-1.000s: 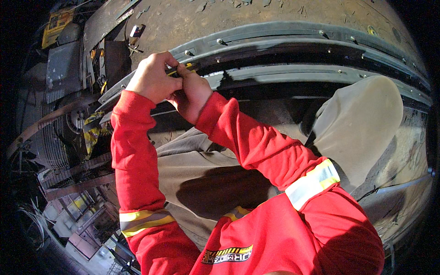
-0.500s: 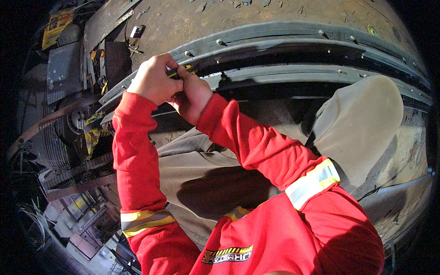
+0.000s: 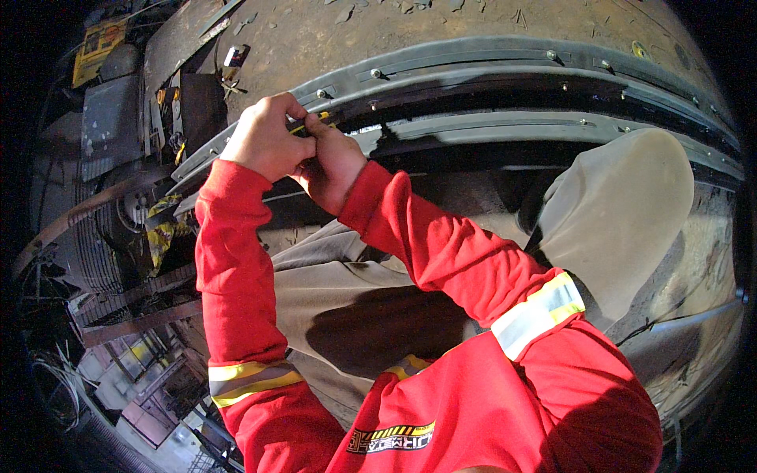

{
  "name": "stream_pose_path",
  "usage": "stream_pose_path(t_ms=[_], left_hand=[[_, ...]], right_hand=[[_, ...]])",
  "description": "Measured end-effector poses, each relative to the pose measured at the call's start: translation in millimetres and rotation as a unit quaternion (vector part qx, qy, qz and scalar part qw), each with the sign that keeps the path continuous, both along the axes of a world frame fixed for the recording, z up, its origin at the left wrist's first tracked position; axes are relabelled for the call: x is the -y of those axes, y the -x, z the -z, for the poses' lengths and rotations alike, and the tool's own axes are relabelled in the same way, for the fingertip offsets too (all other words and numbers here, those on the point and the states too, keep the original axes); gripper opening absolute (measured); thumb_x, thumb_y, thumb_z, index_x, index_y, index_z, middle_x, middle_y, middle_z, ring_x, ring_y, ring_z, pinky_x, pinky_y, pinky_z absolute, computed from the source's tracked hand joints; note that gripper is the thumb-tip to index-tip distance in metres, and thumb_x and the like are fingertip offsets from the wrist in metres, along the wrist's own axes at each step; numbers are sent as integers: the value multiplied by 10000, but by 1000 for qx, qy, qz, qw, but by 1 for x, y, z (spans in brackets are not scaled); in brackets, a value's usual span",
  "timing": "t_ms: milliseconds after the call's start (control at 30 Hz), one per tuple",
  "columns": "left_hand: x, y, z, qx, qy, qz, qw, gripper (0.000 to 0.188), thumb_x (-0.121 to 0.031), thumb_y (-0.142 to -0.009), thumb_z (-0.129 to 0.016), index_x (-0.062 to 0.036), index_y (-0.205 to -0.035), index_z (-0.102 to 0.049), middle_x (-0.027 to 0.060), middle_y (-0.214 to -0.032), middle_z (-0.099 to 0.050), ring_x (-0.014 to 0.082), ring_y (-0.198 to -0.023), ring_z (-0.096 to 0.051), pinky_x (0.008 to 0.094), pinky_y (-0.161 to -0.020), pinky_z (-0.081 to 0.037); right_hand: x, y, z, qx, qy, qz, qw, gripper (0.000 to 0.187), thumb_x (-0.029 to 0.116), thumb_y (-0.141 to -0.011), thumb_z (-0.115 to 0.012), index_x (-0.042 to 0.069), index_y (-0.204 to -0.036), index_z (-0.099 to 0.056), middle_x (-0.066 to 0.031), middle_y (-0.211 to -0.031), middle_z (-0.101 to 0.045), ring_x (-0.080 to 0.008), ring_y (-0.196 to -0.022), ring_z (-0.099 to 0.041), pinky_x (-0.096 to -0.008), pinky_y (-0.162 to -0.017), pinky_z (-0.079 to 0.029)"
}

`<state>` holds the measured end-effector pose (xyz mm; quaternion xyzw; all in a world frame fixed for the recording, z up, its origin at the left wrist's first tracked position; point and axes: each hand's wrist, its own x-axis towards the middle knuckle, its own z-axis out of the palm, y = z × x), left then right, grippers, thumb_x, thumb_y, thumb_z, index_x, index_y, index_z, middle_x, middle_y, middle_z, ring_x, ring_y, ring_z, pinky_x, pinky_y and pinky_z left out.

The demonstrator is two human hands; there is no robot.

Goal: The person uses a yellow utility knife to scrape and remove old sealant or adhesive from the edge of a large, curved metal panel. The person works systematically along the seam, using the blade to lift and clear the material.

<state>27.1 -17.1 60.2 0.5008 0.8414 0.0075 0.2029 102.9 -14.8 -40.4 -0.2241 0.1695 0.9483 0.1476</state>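
My left hand (image 3: 265, 137) and my right hand (image 3: 334, 164) are pressed together at the left part of a long grey metal rail (image 3: 473, 61). Both have curled fingers, closed around a small yellow-and-black thing (image 3: 324, 116). Only thin strips of it show by the thumbs, so its kind cannot be made out. The undersides of my hands and most fingertips are hidden. Bolts with nuts (image 3: 376, 73) stick up along the rail beyond my hands. A second grey rail (image 3: 505, 124) runs parallel on the near side, with a dark gap between.
My bent knee (image 3: 631, 213) rises at the right, close to the near rail. A small box (image 3: 235, 57) lies on the dirty floor past the rail's left end. Dark metal plates (image 3: 110, 122), a yellow object (image 3: 98, 49) and scrap crowd the left side.
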Motion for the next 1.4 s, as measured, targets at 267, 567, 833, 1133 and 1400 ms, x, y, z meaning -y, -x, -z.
stream_pose_path(t_ms=[267,567,833,1133,1400], left_hand=[[-6,4,-9,13,14,-11,1000,378,-183,-590,-770,15,-894,-664,209,-751,-673,309,-731,-700,376,-681,-554],[-12,16,-12,-34,16,30,999,374,-204,-594,-770,19,-875,-666,197,-776,-681,297,-736,-696,365,-692,-552],[-24,23,-19,-28,34,29,999,354,-176,-595,-783,17,-870,-671,175,-772,-684,261,-712,-692,355,-660,-553],[-40,38,-88,-96,-40,25,994,323,-139,-665,-746,29,-927,-659,161,-843,-685,241,-698,-675,356,-653,-547],[16,9,-64,-58,-163,24,985,381,-34,-695,-744,-7,-1022,-551,159,-863,-650,212,-760,-626,334,-690,-495]], right_hand=[[-5,2,-9,-25,2,11,1000,288,306,-1017,-431,65,-1102,-564,-131,-906,-647,-248,-783,-656,-401,-688,-544],[-9,14,-11,-49,12,5,999,288,308,-1040,-378,96,-1127,-553,-100,-994,-646,-243,-865,-635,-402,-786,-512],[-18,23,-16,-71,44,7,996,261,272,-1025,-396,94,-1136,-551,-108,-1027,-647,-237,-911,-645,-400,-851,-508],[-39,43,-83,-35,-297,104,949,267,249,-949,-561,14,-1077,-557,-112,-952,-654,-183,-807,-638,-305,-688,-536],[-16,35,-76,204,-336,138,909,268,237,-890,-668,-27,-886,-626,-113,-790,-674,-215,-643,-627,-355,-603,-498]])
